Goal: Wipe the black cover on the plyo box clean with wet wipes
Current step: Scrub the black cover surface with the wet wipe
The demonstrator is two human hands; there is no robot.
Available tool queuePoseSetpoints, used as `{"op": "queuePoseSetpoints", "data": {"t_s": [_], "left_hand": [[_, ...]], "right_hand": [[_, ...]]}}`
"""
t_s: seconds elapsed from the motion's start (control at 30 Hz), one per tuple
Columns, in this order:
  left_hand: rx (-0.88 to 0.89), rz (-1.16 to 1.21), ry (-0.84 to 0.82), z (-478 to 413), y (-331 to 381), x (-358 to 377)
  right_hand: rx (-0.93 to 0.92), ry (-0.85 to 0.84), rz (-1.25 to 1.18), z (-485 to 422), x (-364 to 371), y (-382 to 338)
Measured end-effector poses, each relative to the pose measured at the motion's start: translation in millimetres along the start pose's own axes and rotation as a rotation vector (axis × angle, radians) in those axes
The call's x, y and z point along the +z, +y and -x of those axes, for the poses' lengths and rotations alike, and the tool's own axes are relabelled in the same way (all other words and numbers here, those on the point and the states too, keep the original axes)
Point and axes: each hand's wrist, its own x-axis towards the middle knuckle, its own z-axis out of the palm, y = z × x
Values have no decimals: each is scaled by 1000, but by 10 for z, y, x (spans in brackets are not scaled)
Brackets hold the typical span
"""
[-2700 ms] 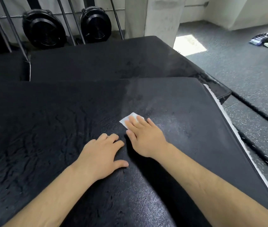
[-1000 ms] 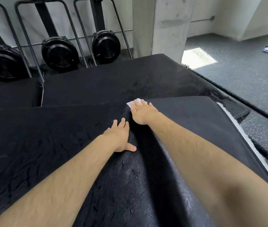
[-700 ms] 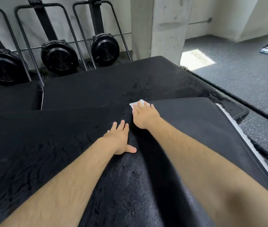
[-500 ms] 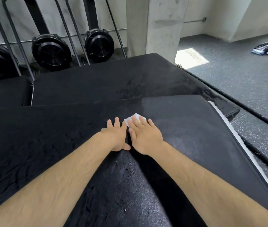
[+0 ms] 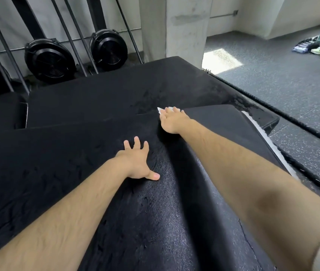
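The right hand (image 5: 172, 120) lies stretched out flat at the far edge of the black cover (image 5: 57, 173), fingers straight and pressing on a white wet wipe (image 5: 159, 110), of which only a corner shows past the fingertips. The left hand (image 5: 136, 163) rests nearer on the cover, fingers spread, thumb out to the side. Beyond lies a second black pad (image 5: 106, 94). Behind it 3 round black discs (image 5: 50, 61) stand by the wall beside a concrete pillar (image 5: 186, 26). A sunlit patch (image 5: 220, 60) falls on the speckled floor (image 5: 282, 90).

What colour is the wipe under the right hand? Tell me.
White; the wipe shows in the head view.
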Motion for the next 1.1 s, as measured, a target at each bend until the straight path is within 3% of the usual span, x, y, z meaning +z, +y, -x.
{"op": "queuePoseSetpoints", "data": {"t_s": [0.2,0.33,0.47,0.6,0.77,0.83,0.97,1.1], "left_hand": [[-19,-8,22,37,-4,23],[-30,-33,58,159,117,146],[24,-48,45,293,214,259],[41,-24,34,354,91,256],[62,-38,77,389,30,339],[62,-28,100,393,4,306],[40,-25,96,424,7,305],[-53,-55,83,575,124,470]], "right_hand": [[-107,178,42,951,465,-219],[-196,130,26,1838,669,-291],[-115,147,28,1484,553,-56],[-15,46,-59,924,308,-86],[-373,192,-3,1551,623,-286],[-355,195,-15,1562,583,-141],[-135,124,-26,1233,390,-127],[-350,139,76,1664,736,-415]]}}
